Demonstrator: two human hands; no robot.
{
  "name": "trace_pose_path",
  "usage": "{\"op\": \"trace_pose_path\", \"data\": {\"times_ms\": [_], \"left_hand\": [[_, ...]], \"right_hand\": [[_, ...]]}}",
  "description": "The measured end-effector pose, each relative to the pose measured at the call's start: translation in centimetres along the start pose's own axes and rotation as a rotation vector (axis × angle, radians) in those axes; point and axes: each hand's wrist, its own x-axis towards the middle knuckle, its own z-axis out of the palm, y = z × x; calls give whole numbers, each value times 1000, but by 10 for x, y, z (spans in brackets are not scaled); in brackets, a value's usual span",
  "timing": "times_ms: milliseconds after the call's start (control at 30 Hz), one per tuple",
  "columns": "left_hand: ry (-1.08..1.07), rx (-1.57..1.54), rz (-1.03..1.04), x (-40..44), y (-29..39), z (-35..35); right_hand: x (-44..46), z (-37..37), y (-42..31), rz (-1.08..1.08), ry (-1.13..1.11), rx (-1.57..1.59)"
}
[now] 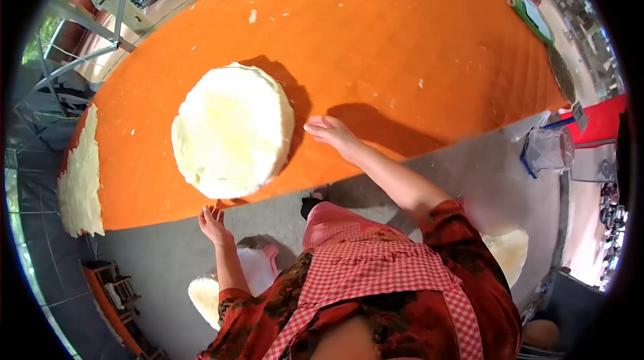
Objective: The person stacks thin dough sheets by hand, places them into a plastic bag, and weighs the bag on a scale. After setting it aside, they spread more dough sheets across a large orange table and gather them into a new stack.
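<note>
Left grip (pixel 215 228): holds nothing, fingers loosely parted, at the near edge of the worktop (pixel 402 38).
Right grip (pixel 334 135): holds nothing, fingers stretched leftward, the hand fairly flat.
White round (pixel 231 128): on the orange worktop, just ahead of the left grip and just left of the right grip, a narrow gap showing beside the right fingertips; thick, with a lumpy rim.
Hand shadow (pixel 389 132): on the worktop, to the right of the right grip.
Pale sheet (pixel 82 175): at the worktop's end, well left of the left grip, its edge ragged.
Flakes (pixel 253 16): scattered ahead of both grips.
Clear bag (pixel 547 148): well right of the right grip.
Checked apron (pixel 376 273): behind both grips, on the person.
</note>
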Motion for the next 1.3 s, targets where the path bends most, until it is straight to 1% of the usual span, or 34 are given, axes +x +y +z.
{"op": "trace_pose_path", "data": {"times_ms": [33, 67, 133, 167, 200, 267, 300, 333, 367, 400, 433, 467, 533, 600, 633, 667, 700, 733, 767, 800, 833, 900, 967, 1000, 1067, 1100, 1167, 1200, 1233, 1267, 1300], "left_hand": [[40, -6, 31, 14, 9, 6], [-13, -18, -6, 24, 17, 6], [-96, -56, -76, 41, 36, 11], [-97, -94, -155, 56, 31, 10], [-104, -127, -231, 69, 27, 7], [-142, -34, -227, 73, 45, 17], [-191, -80, -280, 78, 50, 21], [-223, -131, -326, 83, 52, 23], [-215, -93, -354, 90, 47, 19], [-204, -48, -382, 98, 39, 12], [-214, -79, -364, 104, 34, 10], [-181, -101, -364, 99, 46, 18], [-218, -103, -393, 98, 57, 18], [-294, -145, -389, 109, 40, 11], [-306, -98, -378, 114, 22, 5], [-298, -53, -340, 120, 10, 0], [-193, 47, -271, 117, 12, 1], [-193, 53, -368, 117, 2, -3], [-195, 70, -361, 113, -2, -4], [-211, 86, -371, 111, -3, -2], [-211, 57, -387, 112, 4, -3], [-242, 1, -437, 108, 16, -2], [-227, 30, -452, 109, 25, 1], [-222, 45, -464, 107, 26, 0], [-276, 5, -591, 101, 31, -5], [-309, -10, -656, 99, 33, -6], [-368, -158, -618, 106, 13, -3], [-400, -233, -614, 102, 3, 0], [-469, -340, -598, 98, 25, 6], [-537, -458, -592, 101, 50, 14], [-536, -583, -617, 114, 38, 15]], "right_hand": [[25, 22, -13, 8, 70, -52], [44, 37, -23, 64, 2, -123], [65, 70, -21, 96, 45, -224], [77, 78, -10, 65, 128, -298], [77, 87, -19, 216, 213, -321], [82, 86, -12, 303, 267, -263], [76, 98, -26, 320, 328, -285], [82, 99, -15, 269, 324, -249], [83, 98, -6, 241, 312, -146], [82, 99, -13, 309, 244, -93], [83, 97, -17, 387, 178, 12], [80, 102, -24, 374, 183, 81], [81, 103, -25, 366, 139, 99], [73, 107, -32, 347, 33, 195], [74, 105, -30, 370, -14, 281], [79, 95, -13, 300, -52, 357], [80, 104, -19, 289, -8, 323], [81, 109, -23, 240, -57, 338], [80, 114, -28, 278, 1, 372], [79, 114, -29, 278, 13, 374], [75, 117, -35, 330, 99, 342], [72, 122, -36, 305, 125, 310], [75, 126, -40, 259, 139, 308], [68, 137, -54, 247, 131, 274], [55, 163, -93, 230, 133, 206], [62, 158, -92, 252, 140, 239], [82, 141, -84, 295, 163, 299], [88, 141, -84, 272, 75, 330], [90, 137, -87, 253, 9, 357], [89, 141, -93, 273, 60, 350], [86, 145, -97, 259, 66, 340]]}}
